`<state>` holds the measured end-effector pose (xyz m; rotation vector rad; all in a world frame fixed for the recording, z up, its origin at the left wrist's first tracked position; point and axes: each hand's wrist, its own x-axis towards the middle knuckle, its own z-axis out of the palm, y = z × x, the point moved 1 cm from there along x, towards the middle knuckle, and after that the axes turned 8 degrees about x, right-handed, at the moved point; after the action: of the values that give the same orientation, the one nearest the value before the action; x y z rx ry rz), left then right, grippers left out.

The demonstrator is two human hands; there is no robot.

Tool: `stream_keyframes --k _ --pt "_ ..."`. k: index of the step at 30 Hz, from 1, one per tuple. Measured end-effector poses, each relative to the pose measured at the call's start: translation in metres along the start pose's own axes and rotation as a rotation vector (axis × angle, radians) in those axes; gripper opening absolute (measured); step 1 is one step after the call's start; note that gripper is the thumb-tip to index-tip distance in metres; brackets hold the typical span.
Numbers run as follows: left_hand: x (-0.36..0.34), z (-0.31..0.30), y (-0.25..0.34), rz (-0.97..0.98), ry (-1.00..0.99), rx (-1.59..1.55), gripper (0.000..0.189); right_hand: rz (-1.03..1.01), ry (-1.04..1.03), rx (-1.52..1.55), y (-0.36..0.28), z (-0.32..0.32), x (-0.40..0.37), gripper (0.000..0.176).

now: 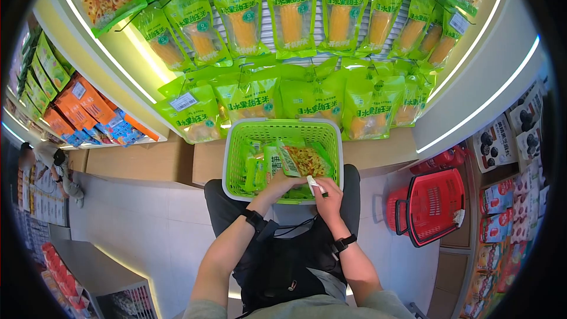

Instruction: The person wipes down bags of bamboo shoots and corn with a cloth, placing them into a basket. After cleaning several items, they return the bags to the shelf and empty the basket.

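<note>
My left hand (282, 185) grips a green pouch (305, 160) with food pictured on its front by the near edge, over the green-and-white basket (337, 168) at my knees, while my right hand (329, 197) pinches a small crumpled white piece (314, 185) just beside it. More green packets (254, 168) lie inside the basket, in front of a shelf hung with green corn packages (290, 16), as a red basket (435, 207) stands to my right.
</note>
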<state>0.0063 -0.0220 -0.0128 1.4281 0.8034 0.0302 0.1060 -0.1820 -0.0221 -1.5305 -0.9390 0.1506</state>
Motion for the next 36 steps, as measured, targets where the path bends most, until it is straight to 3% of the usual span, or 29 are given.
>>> stream_keyframes --k 2,4,6,8,10,15,17,19,22,24,27,29,30,32,36 --pt "0.005 0.003 -0.010 0.030 -0.057 -0.153 0.050 0.034 0.033 -0.014 0.001 -0.001 -0.001 0.015" --pt "0.008 0.010 -0.008 0.119 0.103 -0.382 0.051 0.035 0.018 0.021 0.000 -0.002 0.000 0.015" --pt "0.019 0.016 -0.017 0.162 0.210 -0.368 0.047 0.037 0.073 0.047 0.001 -0.002 -0.001 0.016" --pt "0.032 0.019 -0.030 -0.031 0.101 -0.230 0.039 0.080 0.081 0.072 0.012 0.000 -0.004 0.015" --pt "0.068 0.028 -0.069 -0.052 0.159 -0.209 0.037 0.068 0.055 0.100 0.009 0.000 -0.003 0.015" --pt "0.052 0.032 -0.051 -0.110 0.319 -0.307 0.034 0.105 0.058 0.140 0.019 0.001 -0.005 0.015" --pt "0.021 0.013 -0.024 0.054 0.425 -0.268 0.034 0.119 0.066 0.127 0.018 -0.004 -0.007 0.013" --pt "0.006 -0.019 -0.016 0.275 0.477 -0.014 0.030 0.155 0.102 0.197 0.020 -0.003 -0.007 0.015" --pt "-0.039 -0.050 0.019 0.219 0.379 -0.156 0.031 0.237 0.146 0.307 0.012 -0.005 -0.005 0.016" --pt "-0.060 -0.062 0.034 0.293 0.373 -0.572 0.034 0.286 0.153 0.371 -0.005 -0.004 0.002 0.017" --pt "-0.088 -0.062 0.058 0.294 0.286 -0.823 0.037 0.288 0.166 0.445 -0.050 -0.005 0.014 0.017" --pt "-0.099 -0.055 0.064 0.300 0.257 -0.800 0.040 0.077 0.141 0.407 -0.084 -0.005 0.030 0.019" --pt "-0.103 -0.051 0.064 0.308 0.231 -0.778 0.043 0.083 0.149 0.397 -0.098 -0.006 0.037 0.019" --pt "-0.109 -0.043 0.059 0.327 0.236 -0.658 0.040 -0.142 0.126 0.076 -0.119 -0.006 0.052 0.026" --pt "-0.120 -0.025 0.064 0.456 0.299 -0.245 0.041 -0.184 0.108 -0.066 -0.125 0.011 0.060 0.031"
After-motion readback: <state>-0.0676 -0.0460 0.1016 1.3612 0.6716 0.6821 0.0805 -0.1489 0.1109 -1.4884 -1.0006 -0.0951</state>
